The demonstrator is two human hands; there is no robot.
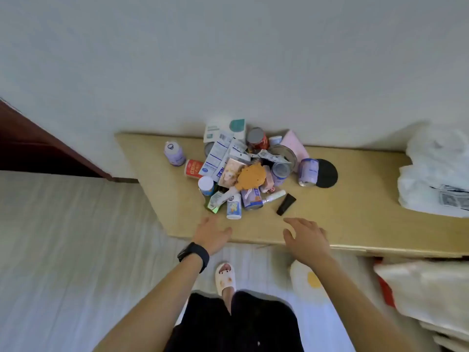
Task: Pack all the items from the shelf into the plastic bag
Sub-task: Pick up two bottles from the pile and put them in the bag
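Reaching toward the shelf (355, 212) with both hands is, in my judgement, the step in hand: the opening approach, with nothing visibly packed.

Hand state. My left hand (212, 233), which has a dark band (194, 255) on the wrist, hovers over the near edge of the shelf with fingers straight and spread, holding nothing. My right hand (305, 237) hovers to its right with fingers loosely extended, also empty. The hands are apart, and neither touches an item.

Item location. The pile of items (243, 171) sits mid-shelf against the far wall, just beyond both hands. It holds boxes, cans, bottles and an orange soft toy (250, 177). A small white bottle (234, 206) lies at the near edge of the pile, nearest the left hand. A black tube (286, 204) lies just beside the pile on its near right, nearest the right hand. A purple bottle (174, 153) stands alone on the left.

Bag location. The plastic bag (431, 174) lies crumpled at the right end of the shelf, well apart from the pile. I cannot tell where its mouth is.

Next move, as I judge it:
1. Bring the bag next to the pile and find its opening; one hand must hold it open.
2. Take the loose outer items first, the tube and the white bottle.
3. Leave the stacked centre until last; pulling from the middle could roll the cans off the near edge.
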